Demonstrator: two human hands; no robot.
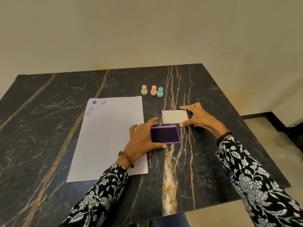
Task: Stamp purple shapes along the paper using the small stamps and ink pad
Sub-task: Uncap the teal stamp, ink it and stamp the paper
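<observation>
A white paper [111,138] lies on the dark marble table, with a purple heart and three smiley prints [94,107] at its far left corner. The open purple ink pad [165,134] sits right of the paper; my left hand [142,140] grips its left side between thumb and fingers. Its lid [174,116], pale inside up, lies just beyond it, pinched at its right edge by my right hand [198,115]. Three small stamps stand upright behind: cream [144,90], pink [153,90] and teal [160,92].
The table [49,112] ends close on the right and at the front. A plain wall rises behind the far edge. A dark low frame [278,118] stands on the floor to the right.
</observation>
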